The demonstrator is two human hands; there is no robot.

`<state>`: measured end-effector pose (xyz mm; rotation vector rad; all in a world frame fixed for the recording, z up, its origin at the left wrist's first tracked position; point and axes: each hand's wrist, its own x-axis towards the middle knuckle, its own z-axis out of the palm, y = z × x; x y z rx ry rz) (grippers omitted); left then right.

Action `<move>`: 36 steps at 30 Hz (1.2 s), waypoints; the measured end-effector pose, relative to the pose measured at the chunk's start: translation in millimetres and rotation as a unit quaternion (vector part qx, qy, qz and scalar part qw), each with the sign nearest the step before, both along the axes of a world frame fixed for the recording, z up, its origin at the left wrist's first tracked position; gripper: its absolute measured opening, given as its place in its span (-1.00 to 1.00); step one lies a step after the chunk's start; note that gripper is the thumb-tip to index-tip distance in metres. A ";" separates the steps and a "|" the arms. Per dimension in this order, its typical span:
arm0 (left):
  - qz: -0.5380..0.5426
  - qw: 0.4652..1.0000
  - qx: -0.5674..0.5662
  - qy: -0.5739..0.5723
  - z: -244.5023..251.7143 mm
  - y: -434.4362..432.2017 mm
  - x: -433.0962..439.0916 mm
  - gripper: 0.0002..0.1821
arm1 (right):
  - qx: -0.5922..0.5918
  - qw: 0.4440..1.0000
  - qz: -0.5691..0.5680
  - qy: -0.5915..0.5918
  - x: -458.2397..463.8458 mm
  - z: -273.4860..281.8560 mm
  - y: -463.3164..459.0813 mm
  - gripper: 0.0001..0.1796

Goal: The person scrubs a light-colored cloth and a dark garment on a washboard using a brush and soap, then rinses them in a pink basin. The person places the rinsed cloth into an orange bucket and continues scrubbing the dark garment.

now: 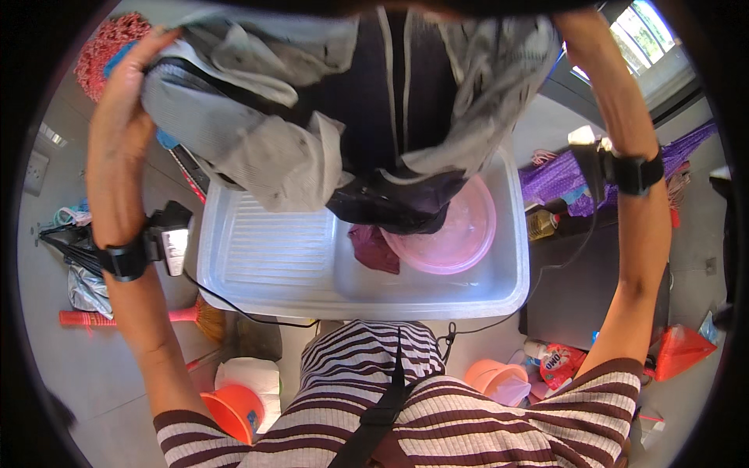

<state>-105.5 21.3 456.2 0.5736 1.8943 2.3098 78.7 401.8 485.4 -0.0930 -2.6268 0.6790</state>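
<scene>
A grey and black jacket (263, 140), its zip running down the dark middle, is held up and spread wide over a light-blue plastic wash sink (363, 307). My left hand (131, 88) grips the grey cloth at one side, thumb near the top edge. At the other side my right hand (576, 35) is raised at the cloth's upper edge; its fingers are mostly hidden. Below the jacket, a pink plastic basin (462, 245) and a piece of dark red cloth (374, 251) lie in the sink's basin. Ribs line the washboard (278, 240) on the sink's left part.
An orange-red bucket (237, 409) and a broom (205, 319) are at lower left. Purple cloth (547, 178), an oil bottle (541, 225) and a dark cabinet (579, 281) stand at right, with a peach bucket (497, 374) and a red Omo detergent pack (559, 365) below. Cables hang from both wrist devices.
</scene>
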 end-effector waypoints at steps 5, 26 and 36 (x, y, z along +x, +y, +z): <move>0.113 0.991 0.015 0.069 33.0 -67.6 14.8 -0.63 | 0.082 0.995 0.063 0.010 -56.2 56.4 -59.9 -0.61; 0.066 0.859 -0.500 -0.087 -344.5 -185.6 75.0 -0.18 | 0.148 0.903 0.277 -0.292 -157.0 -142.0 -88.2 -0.32; 0.038 0.774 -0.613 0.155 -355.3 -79.7 55.3 0.06 | -0.099 0.863 -0.060 -0.493 -7.9 -483.2 10.6 0.51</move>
